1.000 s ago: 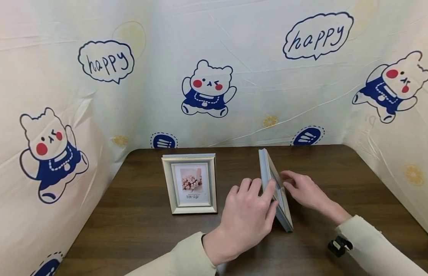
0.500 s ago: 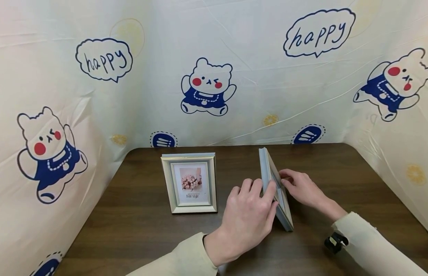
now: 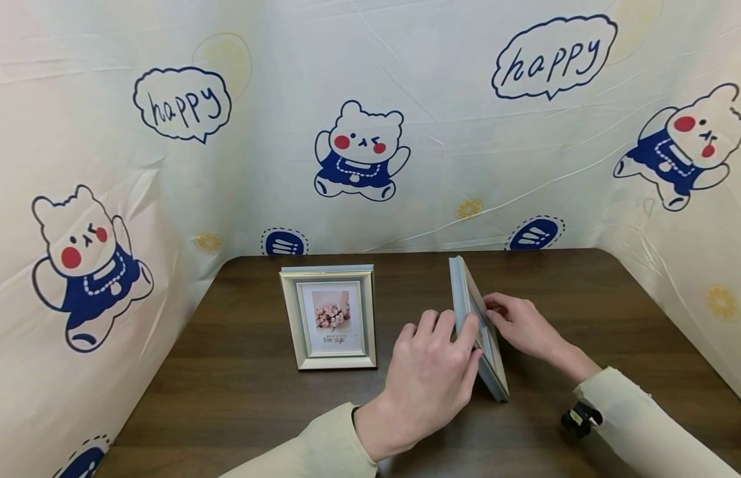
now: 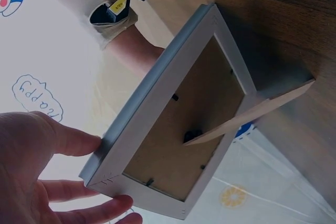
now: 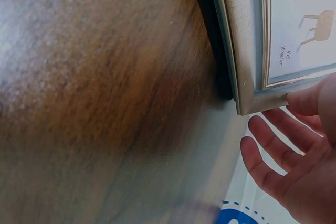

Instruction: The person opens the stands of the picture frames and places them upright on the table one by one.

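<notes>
A pale picture frame (image 3: 460, 285) stands on the table at the right, turned almost edge-on in the head view. My left hand (image 3: 427, 378) grips it, thumb on the outer edge and fingers about a corner. In the left wrist view its brown back (image 4: 197, 108) shows, with a support leg (image 4: 252, 109) swung out towards the table. From the other side my right hand (image 3: 528, 328) pinches its border, thumb on the front in the right wrist view. That front holds a print of a chair (image 5: 320, 24). A second picture frame (image 3: 331, 325), with a flower print, stands upright to the left.
The dark wooden table (image 3: 227, 398) carries both frames. A patterned cloth (image 3: 430, 166) with bears and speech bubbles hangs behind it and along both sides. A small black device (image 3: 581, 419) sits by my right sleeve.
My right hand and sleeve have shifted slightly left and up against the frame over the last second. The left hand and both frames look almost still.
</notes>
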{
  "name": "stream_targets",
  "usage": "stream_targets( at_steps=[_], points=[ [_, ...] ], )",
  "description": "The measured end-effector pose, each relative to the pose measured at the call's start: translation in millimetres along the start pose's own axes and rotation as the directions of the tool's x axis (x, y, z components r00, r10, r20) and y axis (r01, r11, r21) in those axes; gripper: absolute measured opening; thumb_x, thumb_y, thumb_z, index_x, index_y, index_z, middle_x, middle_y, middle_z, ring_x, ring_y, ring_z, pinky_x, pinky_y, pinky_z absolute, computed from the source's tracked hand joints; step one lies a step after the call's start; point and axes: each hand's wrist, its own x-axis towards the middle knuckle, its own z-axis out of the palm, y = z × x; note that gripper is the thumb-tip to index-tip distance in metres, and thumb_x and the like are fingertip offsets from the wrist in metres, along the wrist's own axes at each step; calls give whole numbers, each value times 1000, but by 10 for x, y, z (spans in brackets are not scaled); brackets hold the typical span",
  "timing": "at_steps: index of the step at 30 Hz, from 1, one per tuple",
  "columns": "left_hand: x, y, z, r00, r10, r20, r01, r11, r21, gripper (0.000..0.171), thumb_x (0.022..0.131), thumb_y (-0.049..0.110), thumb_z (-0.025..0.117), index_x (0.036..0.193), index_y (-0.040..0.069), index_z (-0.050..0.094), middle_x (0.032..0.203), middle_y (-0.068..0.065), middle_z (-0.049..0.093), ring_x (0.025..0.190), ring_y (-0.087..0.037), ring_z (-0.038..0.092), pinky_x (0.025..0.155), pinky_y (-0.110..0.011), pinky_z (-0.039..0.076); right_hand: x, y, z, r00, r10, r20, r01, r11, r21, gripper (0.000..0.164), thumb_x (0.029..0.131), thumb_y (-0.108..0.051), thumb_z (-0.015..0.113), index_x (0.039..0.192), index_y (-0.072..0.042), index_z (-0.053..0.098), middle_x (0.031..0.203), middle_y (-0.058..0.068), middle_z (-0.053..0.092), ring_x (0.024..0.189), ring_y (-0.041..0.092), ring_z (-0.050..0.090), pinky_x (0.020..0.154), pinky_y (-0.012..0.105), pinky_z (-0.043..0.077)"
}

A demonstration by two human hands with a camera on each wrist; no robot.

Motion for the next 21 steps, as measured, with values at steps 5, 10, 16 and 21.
stream_targets(
  at_steps=[5,10,16,21],
  points=[
    [-3,4,2,1000,-3,2,3,1000,0,37,93,41,74,120,17,70,95,-2,64,84,-21,61,58,-34,50,-8,3,-5,1000,-7,1,7,1000,9,20,103,-3,64,121,-1,71,108,10,74,84,20,65,70,34,54],
    [-12,2,11,1000,1,14,-1,1000,3,42,91,41,78,125,18,70,100,-2,66,86,-21,61,59,-34,50,-6,10,3,1000,-7,8,7,1000,7,19,103,-3,64,121,-1,71,106,9,74,85,20,65,72,34,55],
    [-23,-2,8,1000,1,24,-1,1000,9,49,89,40,81,131,18,70,104,-3,67,88,-21,62,59,-34,51,8,29,16,1000,-6,15,6,1000,14,20,103,-3,64,121,-1,71,106,8,74,87,20,65,74,35,56],
    [-26,-5,14,1000,2,23,-2,1000,3,48,89,40,82,130,17,70,104,-3,67,90,-22,62,60,-34,51,7,17,14,1000,-3,15,3,1000,25,20,103,-2,64,122,0,70,106,9,74,88,21,66,76,38,57]
  ],
)
